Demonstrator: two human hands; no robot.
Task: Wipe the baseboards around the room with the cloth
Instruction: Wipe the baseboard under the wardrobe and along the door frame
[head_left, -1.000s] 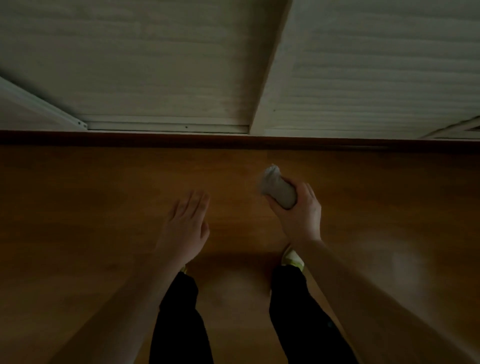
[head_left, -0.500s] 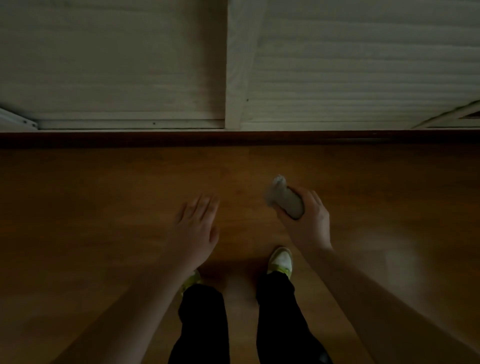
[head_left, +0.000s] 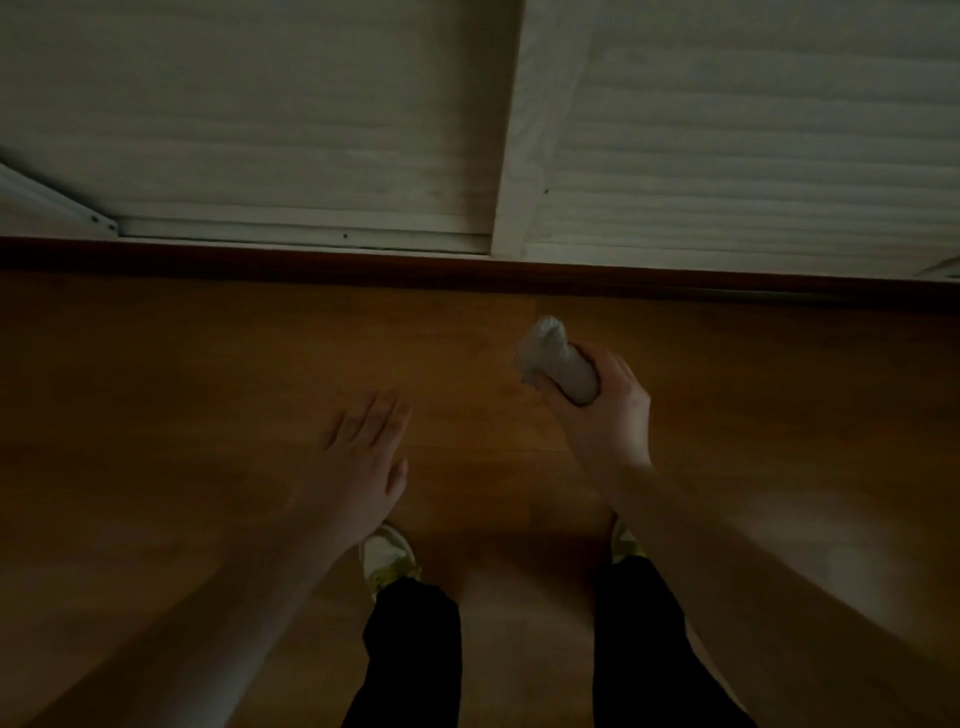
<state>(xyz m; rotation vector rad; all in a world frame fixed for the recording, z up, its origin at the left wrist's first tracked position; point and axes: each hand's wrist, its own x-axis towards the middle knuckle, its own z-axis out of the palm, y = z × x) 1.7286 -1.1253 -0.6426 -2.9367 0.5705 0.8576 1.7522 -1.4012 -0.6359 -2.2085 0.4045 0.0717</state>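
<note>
Right hand (head_left: 605, 415) wrapped round the cloth (head_left: 558, 364), a pale wad bunched in the grip, one end poking out toward the wall. Held in the air above the floor (head_left: 208, 374), near the baseboard (head_left: 363, 267) but clearly short of it, not touching. Left hand (head_left: 358, 462) flat and slack, fingers straight, holding nothing, hovering to the left of the cloth hand.

Compared with half a second back: feet set wider apart, left shoe (head_left: 387, 558) showing under the left forearm, right shoe (head_left: 623, 540) mostly hidden by the right arm. White post (head_left: 511, 130) of the panelling now further right in view, so a sideways step along the wall. Cloth about as far from the dark strip as before.

Likely meaning: repositioning between stretches, no wiping under way. Next needs a crouch or reach to bring cloth onto the baseboard. Dim light; dust or wiped state of the strip not readable.
</note>
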